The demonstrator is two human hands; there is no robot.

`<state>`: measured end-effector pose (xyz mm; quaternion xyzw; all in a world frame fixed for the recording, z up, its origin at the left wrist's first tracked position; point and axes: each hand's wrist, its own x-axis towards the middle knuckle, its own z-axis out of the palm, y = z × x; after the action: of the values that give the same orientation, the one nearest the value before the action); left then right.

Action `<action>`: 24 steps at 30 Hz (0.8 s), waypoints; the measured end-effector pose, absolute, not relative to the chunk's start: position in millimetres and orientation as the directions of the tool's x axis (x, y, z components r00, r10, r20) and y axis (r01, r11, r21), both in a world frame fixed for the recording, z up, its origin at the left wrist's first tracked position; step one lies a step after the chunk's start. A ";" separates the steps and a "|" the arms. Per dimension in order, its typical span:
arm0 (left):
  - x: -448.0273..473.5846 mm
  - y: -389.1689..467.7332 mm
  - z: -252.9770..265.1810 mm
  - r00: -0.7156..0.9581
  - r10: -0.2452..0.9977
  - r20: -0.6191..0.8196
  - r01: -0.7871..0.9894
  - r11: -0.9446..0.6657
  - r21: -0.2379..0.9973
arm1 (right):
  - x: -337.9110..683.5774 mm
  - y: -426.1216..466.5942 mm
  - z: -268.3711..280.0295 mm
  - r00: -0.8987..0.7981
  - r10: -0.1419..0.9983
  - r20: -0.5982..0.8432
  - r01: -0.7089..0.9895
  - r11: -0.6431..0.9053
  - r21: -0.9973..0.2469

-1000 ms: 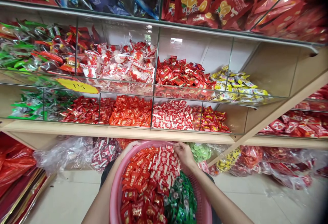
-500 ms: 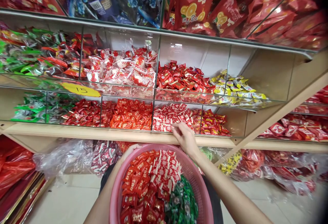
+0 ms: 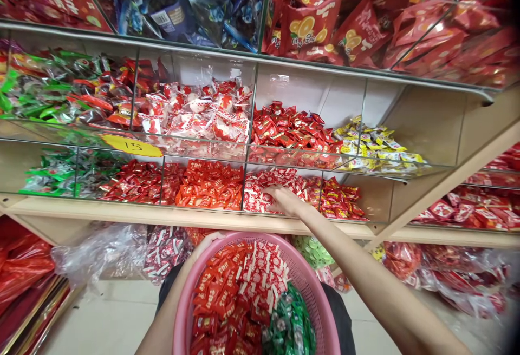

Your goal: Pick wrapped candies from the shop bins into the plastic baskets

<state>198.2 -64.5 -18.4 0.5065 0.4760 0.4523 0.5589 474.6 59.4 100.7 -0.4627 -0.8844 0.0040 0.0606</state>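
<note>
My left hand (image 3: 209,242) is closed on the far left rim of a pink plastic basket (image 3: 320,290), its fingers partly hidden. Inside lie four sorts of wrapped candy in separate groups: orange-red candies (image 3: 217,284), red-and-white candies (image 3: 263,274), dark red candies (image 3: 229,330) and green candies (image 3: 290,320). My right hand (image 3: 282,199) reaches over the glass front of the lowest shelf compartment. Its fingers stretch out, pointing left, onto the red-and-white candies (image 3: 252,195) there; the fingertips are partly hidden.
Glass dividers separate other candies (image 3: 211,184) along the wooden shelf (image 3: 162,211). A yellow price tag (image 3: 132,145) reading 15 hangs on the tier above. Bagged green candies (image 3: 312,249) and a clear plastic bag (image 3: 105,249) lie beneath. Red packets (image 3: 309,19) fill the top tier.
My right hand has moved forward and slightly left, from the compartment's front edge in among the red-and-white candies. My left hand and the basket stay nearly where they were.
</note>
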 end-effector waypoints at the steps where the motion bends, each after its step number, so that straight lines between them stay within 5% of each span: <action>1: 197.8 -64.1 -18.5 0.145 0.987 -0.069 -0.023 0.073 0.997 | 474.3 58.9 101.0 -0.563 0.820 0.103 0.819 0.570 -0.061; 17: 201.0 -68.5 -7.5 0.207 0.978 -0.030 -0.070 0.046 0.996 | 478.5 45.0 112.0 -0.595 0.792 0.134 0.781 0.610 -0.134; 24: 206.9 -82.6 16.7 0.273 0.959 -0.072 -0.094 0.101 0.990 | 483.1 19.0 126.4 -0.488 0.791 0.370 0.672 0.611 -0.419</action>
<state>206.9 -82.6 16.7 0.5133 0.4213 0.4313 0.6108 483.1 19.0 126.4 -0.4274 -0.8555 0.1096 0.2709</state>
